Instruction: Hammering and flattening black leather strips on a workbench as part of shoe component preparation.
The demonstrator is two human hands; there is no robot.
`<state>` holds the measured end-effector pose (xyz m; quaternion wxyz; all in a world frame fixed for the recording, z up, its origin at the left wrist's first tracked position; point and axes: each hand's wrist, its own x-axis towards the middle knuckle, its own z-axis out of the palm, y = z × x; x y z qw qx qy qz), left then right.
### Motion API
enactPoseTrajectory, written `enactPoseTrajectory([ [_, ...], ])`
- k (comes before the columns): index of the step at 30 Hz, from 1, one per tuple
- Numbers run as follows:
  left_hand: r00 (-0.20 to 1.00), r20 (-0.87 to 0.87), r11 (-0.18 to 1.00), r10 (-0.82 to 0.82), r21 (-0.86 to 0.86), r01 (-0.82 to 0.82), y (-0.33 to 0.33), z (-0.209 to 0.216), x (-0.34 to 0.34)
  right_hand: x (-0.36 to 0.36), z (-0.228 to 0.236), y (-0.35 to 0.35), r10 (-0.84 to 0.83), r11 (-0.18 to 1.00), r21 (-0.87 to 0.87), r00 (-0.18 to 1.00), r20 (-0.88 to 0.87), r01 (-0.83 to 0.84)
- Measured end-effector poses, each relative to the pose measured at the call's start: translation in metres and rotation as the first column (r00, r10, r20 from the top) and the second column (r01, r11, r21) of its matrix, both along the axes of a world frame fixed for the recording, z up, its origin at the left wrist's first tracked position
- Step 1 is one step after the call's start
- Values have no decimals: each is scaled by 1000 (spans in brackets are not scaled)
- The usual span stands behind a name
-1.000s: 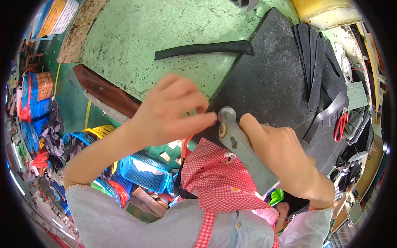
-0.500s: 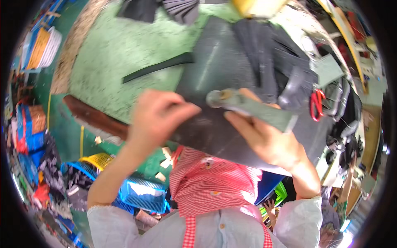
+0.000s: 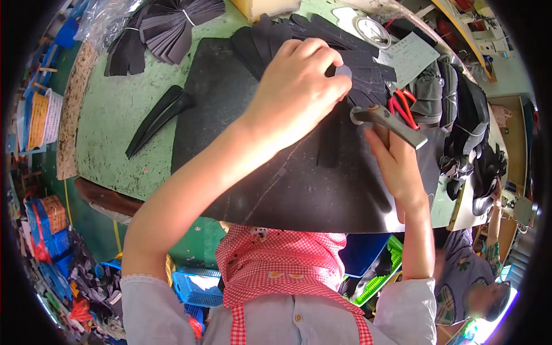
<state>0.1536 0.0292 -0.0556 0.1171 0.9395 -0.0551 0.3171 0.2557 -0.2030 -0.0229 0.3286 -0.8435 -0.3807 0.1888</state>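
Note:
My left hand (image 3: pixel 302 86) reaches across the dark board (image 3: pixel 259 178) to a pile of black strips (image 3: pixel 362 72). Its fingers are bent and pressed together, and a small greyish rounded end pokes out by the fingertips; what they grip is mostly hidden. In my right hand (image 3: pixel 399 167) is a hammer (image 3: pixel 397 123), its metal head lying over the fingers and its handle hidden by them. Between the hands a single black strip (image 3: pixel 329 141) lies on the board. Red-handled scissors (image 3: pixel 405 109) lie just beyond the hammer.
Left on the green table (image 3: pixel 109 144) lies a curved black piece (image 3: pixel 155 123). Fanned black bundles (image 3: pixel 172 29) and a yellowish block (image 3: pixel 264 7) are at the back. Black pouch-like pieces (image 3: pixel 428 100) crowd the right side. A blue basket (image 3: pixel 198 287) stands below the table. Another person (image 3: pixel 468 282) is at lower right.
My left hand has moved from the board's left side, away from me and rightward, to the strip pile. The right hand, still with the hammer, has moved right. The view has shifted.

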Motion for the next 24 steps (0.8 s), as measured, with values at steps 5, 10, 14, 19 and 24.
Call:
enactPoseTrajectory([
  [5, 991, 13, 944, 131, -306, -121, -5, 6, -1, 0, 8, 11, 37, 999, -23, 999, 0, -37],
  [10, 964, -136, 649, -228, -759, 46, -17, 30, -12, -1, -4, 6, 81, 995, 55, 989, 125, -89],
  [14, 874, 153, 617, -460, -654, 439, 8, 26, -103, 0, 0, 6, 12, 999, 46, 1000, -25, -11],
  [19, 815, -467, 883, -343, -457, 110, 22, 36, -186, 1, 4, -4, 94, 994, 46, 994, 58, -97],
  [24, 890, -448, 915, -85, -389, -109, -32, 21, -160, -39, 34, -15, 224, 974, 5, 969, -105, -225],
])
